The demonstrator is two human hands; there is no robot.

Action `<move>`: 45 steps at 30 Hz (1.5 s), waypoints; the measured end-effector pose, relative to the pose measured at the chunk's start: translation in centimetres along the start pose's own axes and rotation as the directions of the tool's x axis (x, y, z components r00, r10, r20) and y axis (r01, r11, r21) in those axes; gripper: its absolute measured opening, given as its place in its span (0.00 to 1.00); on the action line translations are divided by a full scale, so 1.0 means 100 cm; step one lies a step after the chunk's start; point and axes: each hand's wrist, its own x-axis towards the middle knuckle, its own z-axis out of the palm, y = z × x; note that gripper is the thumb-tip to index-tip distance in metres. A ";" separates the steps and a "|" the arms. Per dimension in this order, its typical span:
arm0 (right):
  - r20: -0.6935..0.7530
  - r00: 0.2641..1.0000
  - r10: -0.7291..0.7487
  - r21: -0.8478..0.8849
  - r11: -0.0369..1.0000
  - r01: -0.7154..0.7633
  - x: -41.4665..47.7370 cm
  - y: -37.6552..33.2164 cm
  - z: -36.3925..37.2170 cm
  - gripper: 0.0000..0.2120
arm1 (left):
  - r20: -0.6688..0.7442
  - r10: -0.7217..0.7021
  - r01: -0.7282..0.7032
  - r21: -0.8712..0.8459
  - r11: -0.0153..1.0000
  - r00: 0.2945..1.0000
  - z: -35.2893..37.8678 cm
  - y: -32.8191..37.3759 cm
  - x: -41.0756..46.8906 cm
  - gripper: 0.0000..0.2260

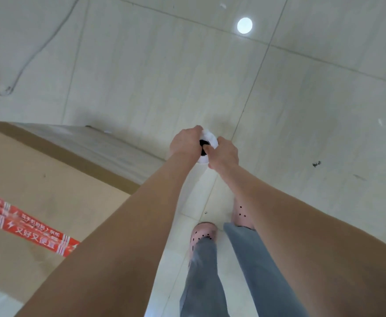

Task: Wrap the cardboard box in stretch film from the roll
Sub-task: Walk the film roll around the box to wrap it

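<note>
Roll (211,138) of stretch film, head cam: stands approx. upright, long axis running floor-to-camera, top end w/ dark core hole (202,143) facing up. It's white and cylindrical, just right of the box, off its corner. Left hand (185,143) curls round the top rim. Right hand (224,154) grips the opposite side, one digit over the hole. Film (118,145), thin, translucent, faintly streaked, runs taut from roll leftward along the box side. Cardboard box (38,179) at left: big, brown, matte, flat-topped, w/ red printed tape (29,227) across it. Floor (301,99): pale glossy tiles. Pink perforated clogs (198,232) and grey jeans (251,259) below.
</note>
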 end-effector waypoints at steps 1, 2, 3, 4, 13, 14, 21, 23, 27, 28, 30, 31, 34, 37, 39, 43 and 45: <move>0.007 1.000 -0.005 -0.013 1.000 0.005 0.001 -0.002 0.000 0.08 | 0.007 -0.010 0.010 0.008 1.000 1.000 -0.002 -0.001 0.002 0.16; 0.014 1.000 -0.008 -0.022 1.000 0.008 0.002 -0.004 0.000 0.08 | 0.011 -0.016 0.016 0.014 1.000 1.000 -0.003 -0.001 0.005 0.16; 0.018 1.000 -0.010 -0.031 0.999 0.011 0.004 -0.007 0.000 0.08 | 0.014 -0.020 0.020 0.004 1.000 1.000 -0.004 -0.003 0.008 0.15; 0.022 1.000 -0.010 -0.042 0.999 0.011 0.006 -0.010 0.000 0.08 | 0.017 -0.028 0.029 -0.027 0.999 0.999 -0.005 -0.005 0.010 0.15; 0.020 1.000 0.011 -0.277 0.961 -0.005 0.020 -0.043 -0.003 0.08 | 0.020 -0.005 0.005 -0.017 1.000 1.000 -0.022 -0.016 0.033 0.07; 0.012 1.000 0.012 -0.317 0.948 -0.008 0.021 -0.048 -0.003 0.09 | 0.022 -0.022 0.023 -0.049 0.999 1.000 -0.022 -0.019 0.034 0.05; -0.082 0.982 -0.171 -0.463 0.879 0.114 0.022 -0.090 0.011 0.19 | -0.031 -0.242 0.222 -0.296 0.929 0.970 -0.040 -0.052 0.043 0.10; -0.102 0.970 -0.219 -0.451 0.879 0.151 0.023 -0.105 0.023 0.20 | -0.034 -0.343 0.303 -0.391 0.869 0.939 -0.047 -0.069 0.045 0.12; 0.028 0.992 -0.124 -0.351 0.928 0.126 0.028 -0.123 0.047 0.24 | 0.034 -0.440 0.394 -0.511 0.764 0.898 -0.052 -0.104 0.047 0.17; 0.061 0.992 -0.107 -0.318 0.940 0.121 0.029 -0.125 0.052 0.23 | 0.058 -0.413 0.382 -0.510 0.770 0.909 -0.053 -0.108 0.048 0.17; 0.047 0.992 -0.121 -0.277 0.952 0.129 0.031 -0.128 0.057 0.17 | 0.069 -0.352 0.338 -0.497 0.799 0.933 -0.056 -0.109 0.050 0.14; 0.021 0.992 -0.124 -0.273 0.954 0.125 0.032 -0.129 0.058 0.15 | 0.050 -0.330 0.312 -0.483 0.818 0.943 -0.059 -0.108 0.051 0.13; 0.008 0.991 -0.135 -0.313 0.941 0.131 0.033 -0.133 0.059 0.12 | -0.052 -0.250 0.213 -0.374 0.903 0.967 -0.067 -0.103 0.056 0.11; 0.032 0.987 -0.158 -0.347 0.924 0.159 0.034 -0.140 0.063 0.11 | -0.124 -0.126 0.099 -0.201 0.975 0.984 -0.075 -0.099 0.066 0.14; 0.044 0.983 -0.180 -0.378 0.907 0.183 0.036 -0.146 0.065 0.11 | -0.150 -0.117 0.093 -0.158 0.983 0.982 -0.081 -0.101 0.072 0.13; 0.081 0.973 -0.217 -0.435 0.870 0.231 0.040 -0.164 0.065 0.13 | -0.101 -0.247 0.200 -0.341 0.918 0.964 -0.089 -0.117 0.079 0.10; 0.097 0.965 -0.244 -0.464 0.847 0.260 0.042 -0.175 0.068 0.13 | -0.064 -0.339 0.272 -0.466 0.842 0.938 -0.091 -0.126 0.082 0.08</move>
